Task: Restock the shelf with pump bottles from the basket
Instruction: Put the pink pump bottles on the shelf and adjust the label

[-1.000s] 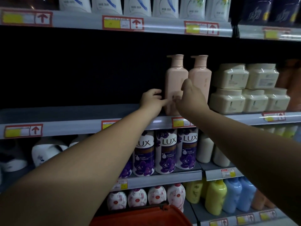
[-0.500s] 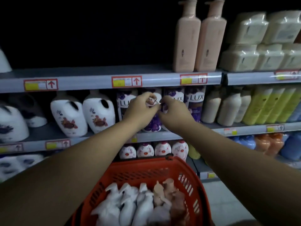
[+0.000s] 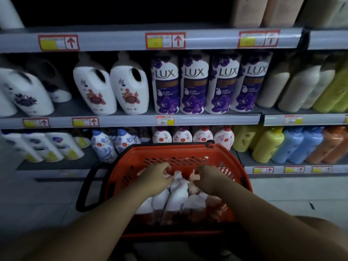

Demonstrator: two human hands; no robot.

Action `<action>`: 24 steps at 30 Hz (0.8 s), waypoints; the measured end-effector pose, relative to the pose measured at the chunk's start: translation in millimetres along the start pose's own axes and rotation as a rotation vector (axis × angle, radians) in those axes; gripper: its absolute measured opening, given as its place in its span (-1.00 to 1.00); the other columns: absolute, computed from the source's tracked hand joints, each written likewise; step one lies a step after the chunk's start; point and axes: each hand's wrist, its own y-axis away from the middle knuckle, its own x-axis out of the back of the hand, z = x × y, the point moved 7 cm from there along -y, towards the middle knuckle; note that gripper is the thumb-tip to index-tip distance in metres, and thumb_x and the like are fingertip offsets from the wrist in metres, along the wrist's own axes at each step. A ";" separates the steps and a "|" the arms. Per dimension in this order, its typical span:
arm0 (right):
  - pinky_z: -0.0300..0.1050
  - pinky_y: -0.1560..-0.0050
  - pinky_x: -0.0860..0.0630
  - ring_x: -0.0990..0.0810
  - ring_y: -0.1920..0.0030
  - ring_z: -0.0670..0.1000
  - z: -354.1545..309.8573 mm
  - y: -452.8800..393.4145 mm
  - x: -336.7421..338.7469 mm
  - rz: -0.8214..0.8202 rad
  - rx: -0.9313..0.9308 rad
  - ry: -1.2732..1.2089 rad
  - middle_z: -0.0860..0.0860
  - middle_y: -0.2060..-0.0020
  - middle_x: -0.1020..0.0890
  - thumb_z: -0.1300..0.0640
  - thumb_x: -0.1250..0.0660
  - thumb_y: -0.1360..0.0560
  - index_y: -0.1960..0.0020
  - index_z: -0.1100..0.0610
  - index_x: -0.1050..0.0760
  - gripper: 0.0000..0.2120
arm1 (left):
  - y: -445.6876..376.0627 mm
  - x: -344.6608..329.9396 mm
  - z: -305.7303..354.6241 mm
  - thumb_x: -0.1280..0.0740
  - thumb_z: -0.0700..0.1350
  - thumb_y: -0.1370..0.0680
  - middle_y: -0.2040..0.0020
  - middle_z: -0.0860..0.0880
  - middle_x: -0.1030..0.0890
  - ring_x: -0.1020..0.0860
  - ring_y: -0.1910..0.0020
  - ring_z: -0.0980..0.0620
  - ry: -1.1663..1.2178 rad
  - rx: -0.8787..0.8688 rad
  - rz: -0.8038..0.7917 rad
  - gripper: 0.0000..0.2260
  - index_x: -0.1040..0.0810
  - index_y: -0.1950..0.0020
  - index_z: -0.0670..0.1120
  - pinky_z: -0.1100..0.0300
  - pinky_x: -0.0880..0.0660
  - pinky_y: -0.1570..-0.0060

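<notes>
A red basket (image 3: 170, 150) stands on the floor before the shelves, holding several white pump bottles (image 3: 178, 196) and pink pump bottles (image 3: 196, 205). Both my hands are down inside it. My left hand (image 3: 156, 178) curls its fingers round the pump head of a white bottle. The fingers of my right hand (image 3: 210, 178) curl round the pump head of a pink bottle (image 3: 194, 176). Two pink pump bottles (image 3: 246, 12) stand on the upper shelf (image 3: 116, 41) at top right, with dark bare shelf room to their left.
The middle shelf carries white jugs (image 3: 94, 91), purple LUX bottles (image 3: 195, 85) and cream and yellow bottles (image 3: 301, 85). Below stand more bottles in white, yellow, blue and orange. The basket's black handle (image 3: 85, 187) hangs out to the left over the grey floor.
My hands left the pink bottles on the upper shelf and dropped down into the basket. The view tilted downward with them, and the fingers now close on pump heads.
</notes>
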 end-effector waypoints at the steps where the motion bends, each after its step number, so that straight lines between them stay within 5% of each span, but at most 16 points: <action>1: -0.15 -0.18 -0.43 -0.54 -0.23 0.16 11.2 -2.2 -14.7 -0.049 -0.045 0.009 0.14 -0.21 -0.60 0.01 -0.27 -0.52 -0.25 0.12 -0.55 -0.65 | 1.0 -12.3 -6.1 -0.35 0.07 -0.48 0.08 0.05 -0.62 -0.58 0.08 0.01 -0.008 0.017 -0.034 -0.80 -0.57 -0.04 0.03 0.09 -0.53 0.01; 6: -0.08 -0.13 -0.53 -0.57 -0.18 0.14 61.8 -16.4 -58.0 -0.227 -0.165 0.165 0.09 -0.24 -0.56 -0.01 -0.38 -0.40 -0.39 -0.13 -0.36 -0.43 | -3.7 -79.5 -20.1 -0.33 0.07 -0.46 -0.05 0.07 -0.60 -0.57 0.00 0.03 -0.008 0.047 -0.236 -0.72 -0.51 -0.17 0.11 0.07 -0.53 -0.05; 8: -0.09 -0.08 -0.53 -0.58 -0.14 0.11 76.0 -25.0 -64.8 -0.272 -0.204 0.250 0.09 -0.19 -0.58 -0.04 -0.41 -0.39 -0.32 -0.04 -0.43 -0.49 | -6.7 -99.3 -19.7 -0.34 0.08 -0.44 -0.07 0.07 -0.60 -0.57 0.01 0.02 -0.009 0.050 -0.271 -0.73 -0.49 -0.13 0.13 0.13 -0.51 0.00; 11: -0.02 -0.38 -0.32 -0.46 -0.32 0.15 89.3 -40.9 -70.0 -0.256 -0.213 0.377 0.16 -0.31 -0.50 -0.10 -0.30 -0.50 -0.36 0.16 -0.43 -0.48 | -11.1 -127.6 -19.4 -0.33 0.07 -0.48 -0.16 0.05 -0.57 -0.55 -0.03 0.02 -0.003 0.050 -0.303 -0.75 -0.52 -0.13 0.07 0.20 -0.43 0.03; 13: 0.00 -0.46 -0.21 -0.40 -0.39 0.14 92.7 -49.1 -74.3 -0.261 -0.208 0.398 0.14 -0.36 -0.46 -0.09 -0.27 -0.52 -0.41 0.16 -0.38 -0.46 | -15.3 -142.8 -18.1 -0.23 0.18 -0.47 -0.19 0.04 -0.56 -0.53 -0.10 0.03 -0.004 0.041 -0.312 -0.72 -0.50 -0.10 0.10 0.20 -0.39 -0.03; 15: 0.00 -0.42 -0.30 -0.45 -0.35 0.11 90.0 -52.6 -79.6 -0.288 -0.153 0.393 0.11 -0.33 -0.49 -0.08 -0.31 -0.51 -0.39 0.10 -0.39 -0.50 | -20.2 -151.8 -15.0 -0.17 0.22 -0.46 -0.14 0.03 -0.55 -0.50 -0.08 0.06 0.025 0.030 -0.314 -0.69 -0.49 -0.08 0.11 0.23 -0.35 -0.03; 21: 0.09 -0.49 -0.15 -0.32 -0.45 0.10 89.7 -56.7 -82.6 -0.283 -0.119 0.438 0.08 -0.45 -0.35 -0.09 -0.31 -0.53 -0.49 0.05 -0.25 -0.41 | -27.4 -162.2 -13.9 -0.27 -0.01 -0.59 -0.09 0.01 -0.59 -0.53 -0.06 0.10 0.081 0.013 -0.329 -0.75 -0.55 -0.24 -0.03 0.34 -0.33 0.00; 24: -0.18 -0.45 -0.24 -0.26 -0.48 0.13 87.3 -51.8 -82.4 -0.292 -0.132 0.436 0.15 -0.50 -0.27 -0.02 -0.23 -0.61 -0.55 0.13 -0.15 -0.42 | -26.4 -162.5 -18.4 -0.28 -0.10 -0.60 -0.08 -0.04 -0.63 -0.57 -0.05 0.06 0.102 0.054 -0.342 -0.81 -0.59 -0.15 -0.12 0.27 -0.42 0.01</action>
